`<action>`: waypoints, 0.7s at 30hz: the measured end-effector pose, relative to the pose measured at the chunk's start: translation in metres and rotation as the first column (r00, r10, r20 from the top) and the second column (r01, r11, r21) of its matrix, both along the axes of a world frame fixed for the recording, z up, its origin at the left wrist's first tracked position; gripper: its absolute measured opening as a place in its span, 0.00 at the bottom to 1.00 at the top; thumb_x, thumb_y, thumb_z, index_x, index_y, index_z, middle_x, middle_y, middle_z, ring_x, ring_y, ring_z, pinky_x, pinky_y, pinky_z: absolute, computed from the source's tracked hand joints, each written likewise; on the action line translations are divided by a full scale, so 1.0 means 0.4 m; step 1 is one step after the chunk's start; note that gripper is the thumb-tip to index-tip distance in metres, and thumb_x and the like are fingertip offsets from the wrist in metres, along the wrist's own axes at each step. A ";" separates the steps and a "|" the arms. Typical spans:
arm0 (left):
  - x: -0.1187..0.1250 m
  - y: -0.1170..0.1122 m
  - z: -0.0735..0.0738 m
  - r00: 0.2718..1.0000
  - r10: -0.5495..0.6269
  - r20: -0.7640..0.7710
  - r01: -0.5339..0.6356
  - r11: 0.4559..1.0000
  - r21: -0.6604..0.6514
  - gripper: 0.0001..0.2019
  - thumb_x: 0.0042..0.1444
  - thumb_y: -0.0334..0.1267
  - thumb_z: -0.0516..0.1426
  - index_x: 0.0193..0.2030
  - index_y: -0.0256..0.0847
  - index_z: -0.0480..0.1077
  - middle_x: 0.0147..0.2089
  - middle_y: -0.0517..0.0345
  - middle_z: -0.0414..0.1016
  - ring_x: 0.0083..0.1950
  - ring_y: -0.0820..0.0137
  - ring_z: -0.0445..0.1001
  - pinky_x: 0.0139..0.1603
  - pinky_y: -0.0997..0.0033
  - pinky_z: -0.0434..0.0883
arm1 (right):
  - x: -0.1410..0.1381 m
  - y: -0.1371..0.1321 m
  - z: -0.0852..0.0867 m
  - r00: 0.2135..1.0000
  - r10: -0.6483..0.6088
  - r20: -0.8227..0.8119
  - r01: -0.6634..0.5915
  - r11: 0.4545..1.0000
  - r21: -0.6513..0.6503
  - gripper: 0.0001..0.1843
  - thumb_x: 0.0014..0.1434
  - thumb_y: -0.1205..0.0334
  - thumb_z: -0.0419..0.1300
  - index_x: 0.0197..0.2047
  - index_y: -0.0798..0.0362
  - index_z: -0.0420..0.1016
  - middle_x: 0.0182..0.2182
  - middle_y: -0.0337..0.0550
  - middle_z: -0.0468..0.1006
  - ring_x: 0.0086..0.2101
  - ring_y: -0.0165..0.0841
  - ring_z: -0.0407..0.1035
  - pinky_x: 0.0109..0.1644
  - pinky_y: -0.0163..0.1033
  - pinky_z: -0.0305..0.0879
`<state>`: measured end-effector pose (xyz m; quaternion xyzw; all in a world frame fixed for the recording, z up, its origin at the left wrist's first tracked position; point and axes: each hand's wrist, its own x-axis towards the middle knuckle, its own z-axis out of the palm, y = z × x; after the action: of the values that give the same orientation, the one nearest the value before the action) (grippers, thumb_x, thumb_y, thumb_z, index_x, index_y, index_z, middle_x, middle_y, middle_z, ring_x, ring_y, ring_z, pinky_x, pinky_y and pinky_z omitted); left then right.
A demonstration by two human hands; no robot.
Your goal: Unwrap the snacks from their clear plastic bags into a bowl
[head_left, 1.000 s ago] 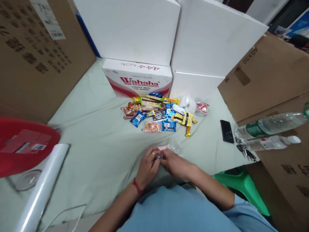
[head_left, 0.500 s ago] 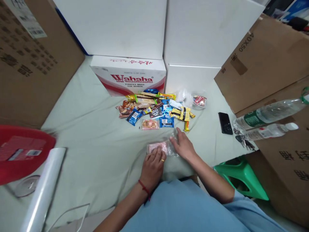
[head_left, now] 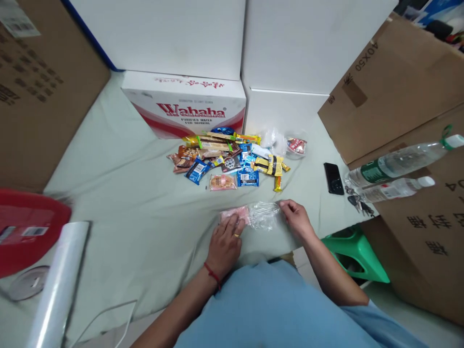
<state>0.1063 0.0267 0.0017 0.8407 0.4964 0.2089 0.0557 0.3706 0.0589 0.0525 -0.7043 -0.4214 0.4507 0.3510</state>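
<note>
A flat pink item (head_left: 235, 211) lies inside a clear plastic bag (head_left: 264, 216) near the front of the table. My left hand (head_left: 225, 238) rests over the pink item, fingers laid flat on it. At the bag's right end, my right hand (head_left: 294, 215) is closed in a pinch on the edge of the plastic. The bag's right part looks stretched out and wrinkled. Beyond the hands sits a pile of wrapped snacks, including a blue packet (head_left: 197, 171), a yellow packet (head_left: 274, 166) and a clear-wrapped pastry (head_left: 222, 182).
A white Wahaba box (head_left: 192, 108) stands behind the snacks. To the right are a phone (head_left: 333, 179), keys (head_left: 360, 205), two plastic bottles and a green stool (head_left: 357, 253). A plastic roll (head_left: 60, 285) and a red package (head_left: 32, 232) are at left. Cardboard boxes flank both sides.
My right hand has moved right, drawing the bag's loose plastic out flatter. My left hand has stayed on the pink item. The view has shifted slightly.
</note>
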 end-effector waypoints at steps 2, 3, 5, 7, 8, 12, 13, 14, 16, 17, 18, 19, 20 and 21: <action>-0.001 -0.003 -0.005 1.000 -0.004 0.005 0.004 1.000 0.014 0.27 0.57 0.26 0.53 0.62 0.44 0.74 0.66 0.43 0.73 0.63 0.52 0.71 0.56 0.55 0.68 | 0.001 -0.014 0.010 0.999 0.013 0.035 -0.012 0.999 -0.030 0.34 0.57 0.35 0.62 0.54 0.54 0.74 0.37 0.44 0.78 0.27 0.30 0.64 0.28 0.35 0.61; -0.001 -0.005 -0.007 1.000 -0.008 0.007 0.008 1.000 0.029 0.26 0.58 0.26 0.54 0.62 0.44 0.74 0.66 0.43 0.73 0.63 0.52 0.70 0.56 0.55 0.68 | -0.004 -0.020 0.015 0.998 0.047 0.036 -0.045 0.998 -0.052 0.39 0.55 0.35 0.64 0.60 0.54 0.70 0.41 0.46 0.79 0.28 0.30 0.66 0.29 0.36 0.62; -0.001 -0.008 -0.012 1.000 -0.021 0.015 0.020 0.998 0.065 0.25 0.59 0.27 0.54 0.62 0.44 0.74 0.67 0.42 0.72 0.63 0.51 0.70 0.56 0.54 0.68 | -0.020 -0.025 0.022 0.993 0.122 0.003 -0.121 0.987 -0.109 0.51 0.53 0.36 0.67 0.71 0.56 0.58 0.44 0.47 0.79 0.27 0.30 0.67 0.30 0.36 0.64; 0.000 -0.010 -0.016 0.999 -0.035 0.022 0.033 0.995 0.092 0.25 0.60 0.27 0.54 0.63 0.44 0.74 0.67 0.41 0.72 0.64 0.52 0.69 0.56 0.55 0.67 | -0.042 -0.019 0.026 0.987 0.156 -0.045 -0.162 0.971 -0.176 0.56 0.56 0.35 0.65 0.75 0.58 0.50 0.38 0.45 0.80 0.25 0.30 0.65 0.29 0.36 0.63; 0.000 -0.010 -0.017 0.999 -0.039 0.023 0.037 0.994 0.099 0.25 0.60 0.27 0.54 0.63 0.44 0.73 0.67 0.41 0.72 0.64 0.52 0.69 0.56 0.55 0.67 | -0.053 -0.014 0.026 0.987 0.148 -0.061 -0.158 0.964 -0.213 0.54 0.58 0.34 0.62 0.75 0.59 0.49 0.34 0.43 0.79 0.23 0.29 0.64 0.27 0.36 0.61; 0.002 -0.014 -0.014 0.999 -0.034 -0.019 0.036 0.991 0.126 0.24 0.61 0.27 0.54 0.63 0.45 0.74 0.67 0.42 0.72 0.65 0.53 0.69 0.56 0.56 0.66 | -0.081 0.012 0.017 0.992 0.091 -0.086 -0.111 0.955 -0.276 0.43 0.64 0.31 0.54 0.68 0.55 0.62 0.25 0.37 0.76 0.18 0.29 0.59 0.23 0.35 0.55; 0.003 -0.014 -0.011 0.999 -0.035 -0.036 0.039 0.990 0.138 0.23 0.62 0.27 0.54 0.62 0.44 0.74 0.67 0.41 0.72 0.65 0.53 0.69 0.55 0.56 0.66 | -0.083 0.015 0.014 0.987 0.119 -0.107 -0.143 0.957 -0.254 0.39 0.63 0.32 0.56 0.64 0.55 0.67 0.24 0.36 0.76 0.19 0.29 0.60 0.24 0.34 0.55; 0.003 -0.015 -0.007 0.998 -0.038 -0.051 0.046 0.988 0.150 0.23 0.62 0.27 0.54 0.62 0.44 0.74 0.67 0.41 0.73 0.65 0.53 0.69 0.55 0.56 0.66 | -0.083 0.016 0.010 0.977 0.167 -0.135 -0.194 0.957 -0.218 0.35 0.61 0.34 0.60 0.58 0.55 0.72 0.24 0.35 0.75 0.20 0.29 0.61 0.26 0.34 0.57; 0.003 -0.014 0.000 0.996 -0.049 -0.073 0.061 0.984 0.169 0.24 0.62 0.27 0.53 0.63 0.42 0.73 0.67 0.41 0.73 0.65 0.53 0.70 0.55 0.57 0.66 | -0.080 0.016 0.008 0.954 0.250 -0.168 -0.272 0.954 -0.126 0.27 0.56 0.39 0.66 0.44 0.56 0.76 0.24 0.35 0.74 0.24 0.29 0.64 0.30 0.34 0.59; 0.002 -0.014 0.003 0.995 -0.054 -0.081 0.067 0.983 0.172 0.24 0.62 0.27 0.53 0.64 0.42 0.73 0.67 0.41 0.73 0.65 0.54 0.70 0.55 0.57 0.66 | -0.079 0.016 0.010 0.949 0.272 -0.157 -0.288 0.954 -0.085 0.23 0.55 0.41 0.66 0.38 0.55 0.76 0.24 0.35 0.74 0.25 0.29 0.64 0.31 0.34 0.59; 0.002 -0.013 0.005 0.995 -0.054 -0.087 0.069 0.983 0.170 0.25 0.63 0.26 0.52 0.65 0.41 0.72 0.68 0.42 0.73 0.65 0.54 0.70 0.55 0.57 0.66 | -0.080 0.017 0.015 0.952 0.281 -0.120 -0.288 0.956 -0.054 0.21 0.56 0.43 0.64 0.35 0.55 0.76 0.24 0.35 0.73 0.26 0.29 0.64 0.32 0.34 0.59; 0.001 -0.012 0.007 0.994 -0.053 -0.093 0.068 0.984 0.163 0.25 0.63 0.26 0.52 0.65 0.41 0.72 0.68 0.42 0.72 0.65 0.54 0.71 0.55 0.58 0.66 | -0.085 0.019 0.023 0.958 0.282 -0.051 -0.284 0.959 -0.028 0.18 0.58 0.46 0.63 0.33 0.54 0.75 0.24 0.35 0.72 0.26 0.29 0.64 0.33 0.34 0.58; -0.001 -0.011 0.008 0.994 -0.055 -0.097 0.070 0.985 0.156 0.25 0.62 0.26 0.52 0.66 0.41 0.72 0.68 0.43 0.72 0.65 0.55 0.71 0.56 0.58 0.66 | -0.095 0.023 0.034 0.957 0.286 0.046 -0.286 0.958 -0.002 0.16 0.60 0.48 0.61 0.32 0.54 0.75 0.23 0.35 0.72 0.26 0.29 0.63 0.33 0.34 0.57; -0.002 -0.009 0.009 0.993 -0.062 -0.098 0.076 0.986 0.150 0.26 0.62 0.26 0.52 0.66 0.41 0.72 0.68 0.43 0.72 0.65 0.55 0.72 0.56 0.58 0.66 | -0.110 0.028 0.047 0.940 0.301 0.162 -0.308 0.951 0.022 0.14 0.61 0.52 0.59 0.32 0.53 0.74 0.23 0.35 0.72 0.26 0.30 0.63 0.33 0.34 0.57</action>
<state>0.1055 0.0230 0.0051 0.8681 0.4514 0.2051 -0.0250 0.3265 0.0702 0.0711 -0.6553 -0.5620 0.4329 0.2594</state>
